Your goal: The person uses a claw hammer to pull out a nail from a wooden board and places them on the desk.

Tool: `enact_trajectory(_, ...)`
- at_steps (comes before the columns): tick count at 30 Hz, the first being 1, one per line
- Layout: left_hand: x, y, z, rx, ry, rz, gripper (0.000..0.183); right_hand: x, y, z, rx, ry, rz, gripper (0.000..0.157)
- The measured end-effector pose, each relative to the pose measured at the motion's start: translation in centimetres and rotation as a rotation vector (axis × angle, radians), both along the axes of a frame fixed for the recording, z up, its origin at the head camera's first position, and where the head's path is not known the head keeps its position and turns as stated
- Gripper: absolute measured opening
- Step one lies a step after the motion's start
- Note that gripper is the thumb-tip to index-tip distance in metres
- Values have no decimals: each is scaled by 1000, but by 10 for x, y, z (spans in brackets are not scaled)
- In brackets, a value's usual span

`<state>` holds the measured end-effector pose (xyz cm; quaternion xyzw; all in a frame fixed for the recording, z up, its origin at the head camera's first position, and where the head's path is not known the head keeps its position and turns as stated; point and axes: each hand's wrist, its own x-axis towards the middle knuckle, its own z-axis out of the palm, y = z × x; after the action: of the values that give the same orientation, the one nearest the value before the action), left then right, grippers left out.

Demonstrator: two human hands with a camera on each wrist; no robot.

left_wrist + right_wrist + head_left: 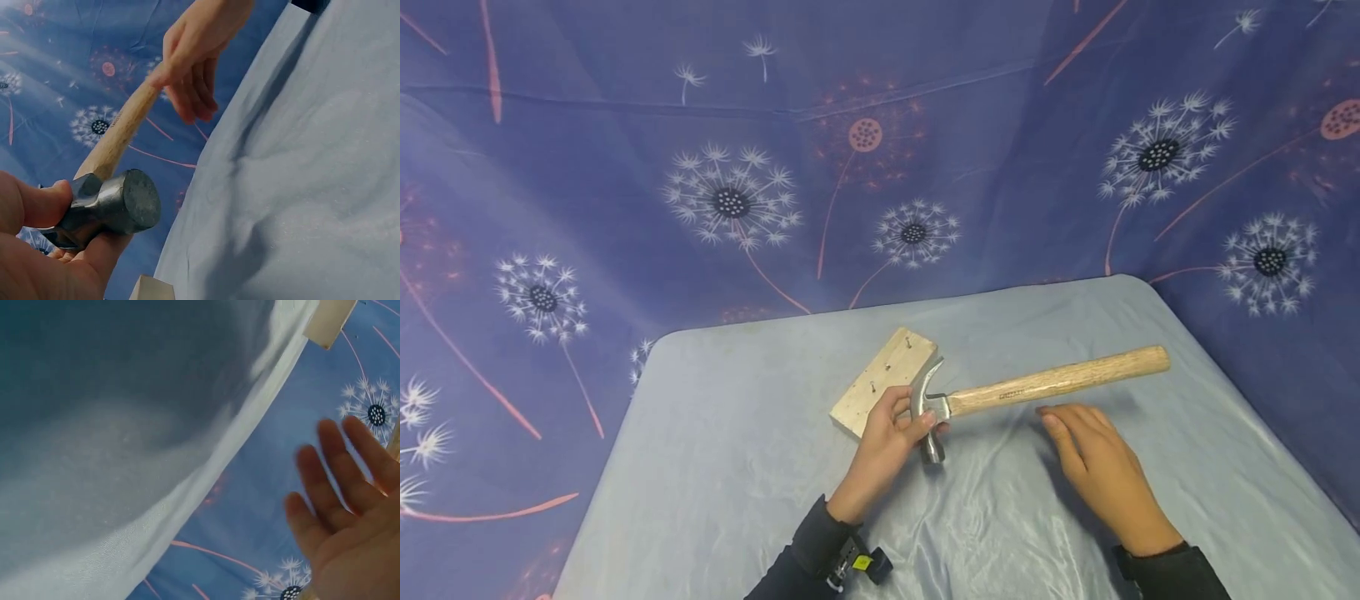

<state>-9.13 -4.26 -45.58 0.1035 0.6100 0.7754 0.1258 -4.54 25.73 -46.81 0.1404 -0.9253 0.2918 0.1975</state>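
Observation:
My left hand (887, 442) grips a claw hammer (1045, 383) by its metal head, thumb on the near side. The wooden handle points right and slightly up, above the cloth. In the left wrist view the round striking face of the hammer head (141, 200) turns toward the camera. My right hand (1101, 471) is just below the handle with its fingers extended; in the right wrist view its fingers (340, 462) are spread and hold nothing. Behind the left hand lies a wooden block (865, 400) with several nails (887, 367) standing in its top.
A pale blue cloth (737, 458) with wrinkles near the front covers the table. Behind it and at both sides hangs a blue-violet curtain (1000, 167) with a dandelion pattern. A black camera with a yellow mark (862, 562) is strapped to the left wrist.

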Motion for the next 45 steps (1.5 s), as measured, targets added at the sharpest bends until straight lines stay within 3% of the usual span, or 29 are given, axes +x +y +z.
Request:
enact_trajectory(6,2,1,-1,-8,31,-5,39,-7,8,2,-30,-224,-47,34)
enact_trajectory(12,0,-1,-1,-10,37,-31,43,-12,14,3,-78,-319,-49,39)
enact_trajectory(20,-1,3,-2,-93,-1,-4,43,-12,13,1,-79,-318,-64,55)
enact_trajectory(27,-1,5,-1,-184,61,-31,43,-8,10,10,-168,-279,-87,54)
enact_trajectory(35,-1,11,-6,-178,37,-86,42,-12,0,26,-345,-148,-116,39)
enact_trajectory(45,4,19,-11,-116,-41,-81,32,-23,-9,37,-450,-83,-19,39)
